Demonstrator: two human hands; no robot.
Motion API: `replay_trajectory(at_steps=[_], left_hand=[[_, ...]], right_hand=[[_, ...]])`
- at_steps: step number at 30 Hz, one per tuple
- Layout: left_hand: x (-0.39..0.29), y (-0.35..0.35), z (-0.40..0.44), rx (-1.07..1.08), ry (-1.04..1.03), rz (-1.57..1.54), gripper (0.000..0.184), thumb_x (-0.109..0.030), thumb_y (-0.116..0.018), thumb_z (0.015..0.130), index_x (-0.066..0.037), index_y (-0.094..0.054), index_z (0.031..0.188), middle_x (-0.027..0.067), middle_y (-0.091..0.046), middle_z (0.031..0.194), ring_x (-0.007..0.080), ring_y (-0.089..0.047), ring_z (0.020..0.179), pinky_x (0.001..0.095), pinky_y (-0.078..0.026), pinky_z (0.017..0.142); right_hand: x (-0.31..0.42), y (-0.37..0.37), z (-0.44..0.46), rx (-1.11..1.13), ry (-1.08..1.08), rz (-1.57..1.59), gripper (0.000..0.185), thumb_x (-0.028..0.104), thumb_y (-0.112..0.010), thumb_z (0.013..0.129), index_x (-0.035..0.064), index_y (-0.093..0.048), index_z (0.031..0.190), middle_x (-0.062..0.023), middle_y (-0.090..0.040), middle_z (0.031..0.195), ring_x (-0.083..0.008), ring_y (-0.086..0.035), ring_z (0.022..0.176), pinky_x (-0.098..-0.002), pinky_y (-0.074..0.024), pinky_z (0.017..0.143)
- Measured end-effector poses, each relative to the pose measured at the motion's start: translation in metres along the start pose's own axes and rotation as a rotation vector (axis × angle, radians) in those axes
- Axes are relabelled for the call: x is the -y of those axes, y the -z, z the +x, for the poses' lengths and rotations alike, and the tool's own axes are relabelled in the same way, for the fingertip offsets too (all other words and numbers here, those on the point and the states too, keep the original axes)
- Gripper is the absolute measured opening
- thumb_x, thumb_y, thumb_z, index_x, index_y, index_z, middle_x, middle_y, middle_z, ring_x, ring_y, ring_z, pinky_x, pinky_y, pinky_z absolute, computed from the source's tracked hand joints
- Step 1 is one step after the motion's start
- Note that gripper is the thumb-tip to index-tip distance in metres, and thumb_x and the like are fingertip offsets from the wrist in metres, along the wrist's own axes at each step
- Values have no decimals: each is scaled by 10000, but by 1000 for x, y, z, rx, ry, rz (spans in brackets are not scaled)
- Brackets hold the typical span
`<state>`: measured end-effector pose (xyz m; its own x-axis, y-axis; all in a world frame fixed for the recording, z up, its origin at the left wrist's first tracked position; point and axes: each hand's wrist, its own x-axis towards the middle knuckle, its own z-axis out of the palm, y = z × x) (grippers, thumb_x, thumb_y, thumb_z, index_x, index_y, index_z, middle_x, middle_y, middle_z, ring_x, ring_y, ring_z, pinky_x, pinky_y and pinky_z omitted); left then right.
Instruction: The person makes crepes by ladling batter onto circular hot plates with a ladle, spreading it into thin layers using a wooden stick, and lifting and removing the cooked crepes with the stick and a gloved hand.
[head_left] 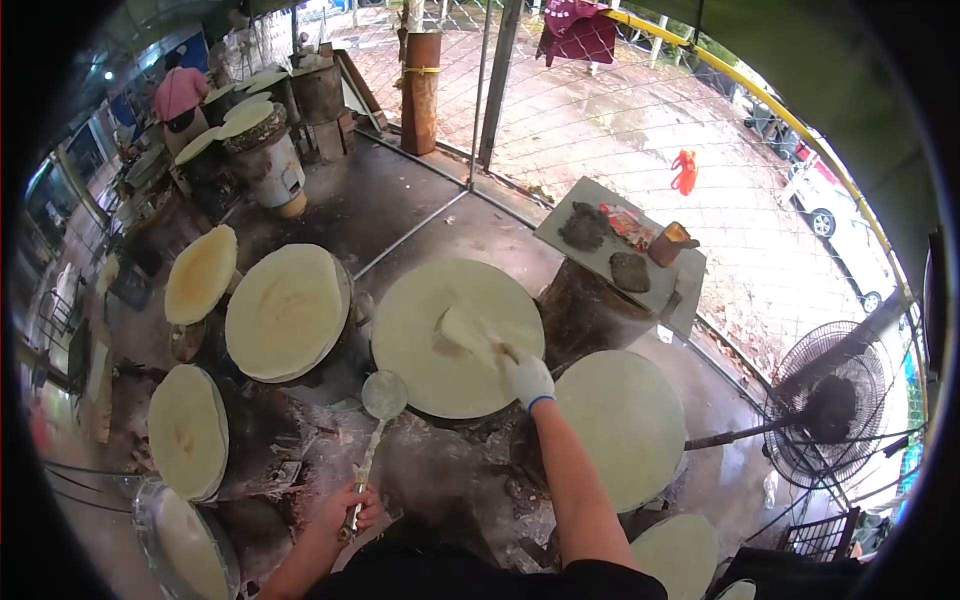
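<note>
My left hand (343,512) is wrapped round the handle of a ladle (384,395), whose round, batter-coated bowl is raised beside the middle griddle. My right hand (532,380), in a white glove with a blue cuff, grips a pale, flat spreader (470,328) lying on the batter. Its outline blends into the pale batter. Under it, a round sheet of batter (420,300) covers the griddle, with a darker patch near the middle. A second pale sheet (625,430) lies on the griddle to the right, close to my right forearm.
More round griddles carry sheets (285,310) to the left, one browned (200,275). A small table (600,240) with a cup (672,244) stands beyond. A fan (830,405) is at right, behind it a wire fence. Another person (180,95) works far left.
</note>
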<state>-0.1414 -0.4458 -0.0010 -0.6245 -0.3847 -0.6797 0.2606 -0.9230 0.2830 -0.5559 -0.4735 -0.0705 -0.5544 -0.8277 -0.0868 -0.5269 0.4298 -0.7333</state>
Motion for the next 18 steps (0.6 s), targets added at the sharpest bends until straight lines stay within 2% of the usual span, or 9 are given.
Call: replay_trajectory(at_steps=[2, 3, 6, 7, 10, 13, 16, 17, 18], left_hand=[[4, -17, -8, -78, -21, 14, 130, -31, -530, 885, -64, -458, 988, 64, -481, 741, 123, -425, 524, 245, -345, 427], [5, -17, -10, -80, -12, 18, 123, -37, -526, 892, -66, -458, 990, 63, -480, 749, 121, -421, 521, 242, -341, 425], [6, -13, -10, -57, 10, 25, 98, -56, -513, 914, -73, -458, 993, 60, -479, 773, 111, -408, 513, 232, -330, 419], [6, -4, -8, -42, 19, 27, 86, -63, -507, 922, -75, -458, 992, 58, -479, 780, 107, -403, 510, 228, -327, 417], [5, 1, -7, -32, 33, 39, 56, -86, -499, 938, -70, -461, 976, 53, -478, 776, 94, -395, 498, 219, -318, 411], [6, -3, -9, -74, 34, 53, 47, -97, -491, 947, -61, -461, 953, 45, -473, 751, 86, -397, 488, 215, -313, 404], [4, -7, -7, -104, 36, 83, 73, -106, -496, 947, -58, -456, 909, 38, -464, 713, 88, -401, 471, 222, -311, 393], [4, -6, -6, -109, 36, 94, 89, -110, -500, 946, -57, -454, 891, 36, -461, 699, 90, -403, 464, 226, -310, 388], [2, 0, 1, -80, 37, 129, 104, -114, -504, 943, -60, -449, 873, 32, -459, 691, 92, -402, 455, 233, -310, 382]], right_hand=[[-12, -5, 12, -74, -62, 40, 401, 342, -513, 884, 107, -615, 1193, -230, -628, 1073, -392, -592, 1027, -425, -462, 898], [0, -2, 0, 1, -86, 20, 409, 345, -509, 887, 89, -616, 1188, -234, -624, 1087, -397, -588, 1029, -422, -460, 904], [-6, -1, -25, 178, 88, 93, 412, 340, -513, 889, 93, -610, 1203, -231, -629, 1093, -392, -598, 1028, -407, -461, 907], [2, 9, -26, 275, 37, 79, 416, 331, -531, 881, 96, -604, 1217, -226, -626, 1126, -363, -595, 1075, -378, -441, 943], [-8, 7, 0, 248, -96, 133, 418, 318, -552, 872, 111, -598, 1232, -214, -630, 1138, -348, -591, 1097, -365, -432, 954], [-29, -17, 4, 87, -87, 226, 416, 330, -561, 866, 123, -606, 1224, -217, -644, 1105, -349, -605, 1069, -374, -444, 931], [-25, -9, -19, 389, 14, 152, 422, 325, -571, 865, 100, -606, 1220, -212, -669, 1026, -321, -641, 976, -361, -467, 882], [-19, -1, -23, 431, -39, 226, 420, 304, -580, 870, 68, -602, 1217, -188, -680, 990, -256, -640, 922, -325, -466, 863], [-18, 0, -19, 358, -104, 310, 417, 290, -582, 873, 57, -600, 1218, -168, -681, 950, -231, -632, 875, -312, -470, 826]])
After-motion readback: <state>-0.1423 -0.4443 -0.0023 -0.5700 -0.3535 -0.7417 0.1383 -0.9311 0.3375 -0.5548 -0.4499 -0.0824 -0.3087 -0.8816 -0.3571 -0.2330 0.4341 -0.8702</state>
